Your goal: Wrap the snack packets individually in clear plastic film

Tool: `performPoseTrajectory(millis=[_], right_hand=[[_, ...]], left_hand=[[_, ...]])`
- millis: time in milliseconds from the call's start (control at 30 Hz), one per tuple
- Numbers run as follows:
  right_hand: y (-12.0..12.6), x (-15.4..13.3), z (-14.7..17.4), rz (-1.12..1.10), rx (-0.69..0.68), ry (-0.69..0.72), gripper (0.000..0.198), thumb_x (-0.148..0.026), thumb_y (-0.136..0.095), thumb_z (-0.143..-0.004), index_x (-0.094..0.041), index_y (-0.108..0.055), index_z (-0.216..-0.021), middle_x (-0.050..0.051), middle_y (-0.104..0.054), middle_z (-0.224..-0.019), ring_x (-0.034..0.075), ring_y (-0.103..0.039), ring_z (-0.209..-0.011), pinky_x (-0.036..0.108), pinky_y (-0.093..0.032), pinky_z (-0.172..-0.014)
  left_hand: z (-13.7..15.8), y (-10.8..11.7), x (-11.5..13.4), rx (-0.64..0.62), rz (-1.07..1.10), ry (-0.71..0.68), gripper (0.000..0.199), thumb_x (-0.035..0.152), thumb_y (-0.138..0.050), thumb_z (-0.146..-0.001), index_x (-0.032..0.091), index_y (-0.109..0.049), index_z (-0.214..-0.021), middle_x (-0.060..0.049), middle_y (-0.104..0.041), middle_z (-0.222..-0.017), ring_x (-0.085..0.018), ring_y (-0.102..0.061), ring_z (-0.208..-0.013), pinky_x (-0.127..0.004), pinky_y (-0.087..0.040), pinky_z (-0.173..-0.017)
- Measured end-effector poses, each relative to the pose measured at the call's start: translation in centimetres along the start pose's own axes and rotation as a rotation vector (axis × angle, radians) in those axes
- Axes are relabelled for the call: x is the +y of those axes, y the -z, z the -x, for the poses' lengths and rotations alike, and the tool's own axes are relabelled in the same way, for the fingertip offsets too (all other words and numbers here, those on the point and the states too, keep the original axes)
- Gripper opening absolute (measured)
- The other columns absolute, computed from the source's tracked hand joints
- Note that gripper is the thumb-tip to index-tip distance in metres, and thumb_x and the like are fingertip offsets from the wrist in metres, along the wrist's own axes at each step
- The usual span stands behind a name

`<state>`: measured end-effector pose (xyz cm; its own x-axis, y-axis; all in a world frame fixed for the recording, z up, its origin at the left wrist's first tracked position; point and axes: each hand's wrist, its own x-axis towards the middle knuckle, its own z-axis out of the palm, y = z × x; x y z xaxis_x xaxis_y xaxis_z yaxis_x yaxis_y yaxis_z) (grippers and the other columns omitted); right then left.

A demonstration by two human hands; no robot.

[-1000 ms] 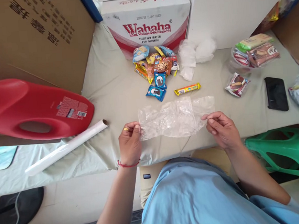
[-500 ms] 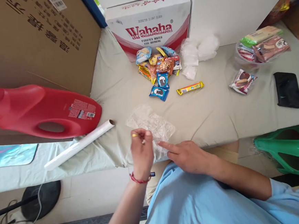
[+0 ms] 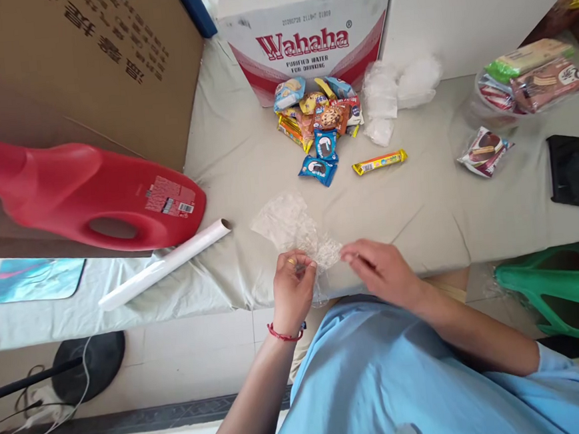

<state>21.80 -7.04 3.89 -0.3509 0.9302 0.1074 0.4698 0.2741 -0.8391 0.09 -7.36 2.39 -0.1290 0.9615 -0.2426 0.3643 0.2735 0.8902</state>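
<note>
A crumpled sheet of clear plastic film (image 3: 287, 220) lies at the table's front edge, just before my body. My left hand (image 3: 295, 287), with a ring and a red bracelet, pinches the film's near edge between thumb and fingers. At the film's right side, my right hand (image 3: 386, 269) is closed, its thumb and forefinger pinched on the edge of the film. Part of the film is hidden behind the left fingers. Beyond it lie a yellow wrapped snack stick (image 3: 379, 162) and a pile of small packaged snacks (image 3: 329, 117).
A red jug (image 3: 102, 198) and a white roll (image 3: 166, 265) lie at left beside a big cardboard box (image 3: 123, 76). A Wahaha carton (image 3: 305, 35) stands behind the snacks. Clear plastic bundles (image 3: 380, 93), a snack tub (image 3: 494, 110) and a black phone (image 3: 573, 171) are farther right.
My right hand has moved right and up, from a pointing forefinger to a pinch. My left hand has turned and lowered onto the film. The whole view has shifted slightly.
</note>
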Motion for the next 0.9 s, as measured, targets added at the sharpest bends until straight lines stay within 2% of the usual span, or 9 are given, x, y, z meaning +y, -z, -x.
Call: performPoseTrajectory(millis=[67,167,267,367,433,533,633,767,900], right_hand=[[0.2,1.0,-1.6,0.029,0.112,-0.157,0.028,-0.037,-0.051,-0.106,-0.021,-0.068,-0.123,0.009,-0.077,-0.111,0.021,-0.070,-0.096,0.034,-0.054,-0.087],[-0.8,2.0,-4.7,0.050,0.064,-0.267,0.046,-0.041,-0.068,-0.096,-0.017,-0.062,-0.135,0.013,-0.075,-0.123,0.027,-0.066,-0.111,0.040,-0.052,-0.096],[-2.2,2.2,-7.0,-0.123,-0.054,-0.290,0.032,-0.037,-0.072,-0.091,-0.017,-0.070,-0.115,0.009,-0.077,-0.108,0.024,-0.068,-0.102,0.037,-0.051,-0.093],[-2.1,2.4,-7.5,-0.457,0.025,-0.312,0.021,-0.040,-0.068,-0.090,-0.019,-0.070,-0.092,0.003,-0.074,-0.091,0.017,-0.067,-0.087,0.030,-0.051,-0.084],[-1.2,2.7,-7.0,-0.674,0.159,-0.351,0.028,-0.047,-0.075,-0.083,-0.020,-0.069,-0.089,0.002,-0.073,-0.092,0.016,-0.067,-0.088,0.029,-0.052,-0.084],[0.6,3.4,-5.5,-0.932,0.267,-0.452,0.039,-0.053,-0.085,-0.072,-0.021,-0.066,-0.087,0.003,-0.075,-0.101,0.015,-0.068,-0.086,0.028,-0.054,-0.078],[2.3,4.4,-4.0,-0.955,0.335,-0.569,0.044,-0.053,-0.087,-0.068,-0.021,-0.062,-0.085,0.002,-0.075,-0.095,0.010,-0.061,-0.066,0.022,-0.048,-0.058],[3.9,6.3,-3.0,-0.806,0.354,-0.634,0.043,-0.053,-0.085,-0.071,-0.022,-0.059,-0.086,-0.001,-0.070,-0.073,0.009,-0.054,-0.053,0.019,-0.036,-0.043],[5.2,7.9,-3.0,-0.696,0.282,-0.624,0.038,-0.049,-0.085,-0.074,-0.022,-0.062,-0.087,-0.001,-0.068,-0.071,0.010,-0.054,-0.047,0.021,-0.038,-0.039]], left_hand=[[0.5,-0.2,0.0,-0.015,0.055,-0.027,0.015,0.035,-0.071,-0.085,0.021,-0.069,-0.080,-0.010,-0.064,-0.116,-0.024,-0.064,-0.115,-0.034,-0.056,-0.090],[1.3,-0.2,0.4,-0.055,0.156,-0.045,0.016,0.034,-0.073,-0.086,0.021,-0.067,-0.078,-0.011,-0.066,-0.122,-0.025,-0.063,-0.124,-0.034,-0.054,-0.096],[1.9,0.3,0.9,-0.062,0.324,-0.050,0.018,0.035,-0.075,-0.086,0.021,-0.065,-0.080,-0.011,-0.065,-0.131,-0.028,-0.056,-0.137,-0.037,-0.054,-0.103],[1.8,1.5,0.8,0.046,0.520,-0.002,0.023,0.039,-0.079,-0.085,0.023,-0.062,-0.084,-0.008,-0.066,-0.131,-0.027,-0.056,-0.138,-0.039,-0.057,-0.101],[1.2,2.3,0.3,0.149,0.606,0.080,0.030,0.041,-0.082,-0.081,0.024,-0.058,-0.087,-0.004,-0.068,-0.121,-0.022,-0.064,-0.125,-0.034,-0.060,-0.092],[0.0,2.9,-0.7,0.254,0.631,0.204,0.045,0.047,-0.087,-0.074,0.025,-0.051,-0.090,0.002,-0.068,-0.095,-0.013,-0.070,-0.086,-0.021,-0.055,-0.065],[-1.2,2.6,-1.4,0.255,0.571,0.234,0.052,0.051,-0.088,-0.071,0.025,-0.047,-0.091,0.008,-0.062,-0.076,-0.005,-0.052,-0.051,-0.015,-0.036,-0.044],[-2.7,2.6,-1.5,0.157,0.436,0.241,0.047,0.050,-0.083,-0.074,0.025,-0.047,-0.093,0.012,-0.052,-0.062,-0.005,-0.040,-0.041,-0.016,-0.026,-0.038],[-3.4,4.0,-1.6,0.049,0.153,0.209,0.039,0.050,-0.078,-0.077,0.023,-0.055,-0.093,0.007,-0.055,-0.068,-0.008,-0.046,-0.047,-0.020,-0.034,-0.044]])
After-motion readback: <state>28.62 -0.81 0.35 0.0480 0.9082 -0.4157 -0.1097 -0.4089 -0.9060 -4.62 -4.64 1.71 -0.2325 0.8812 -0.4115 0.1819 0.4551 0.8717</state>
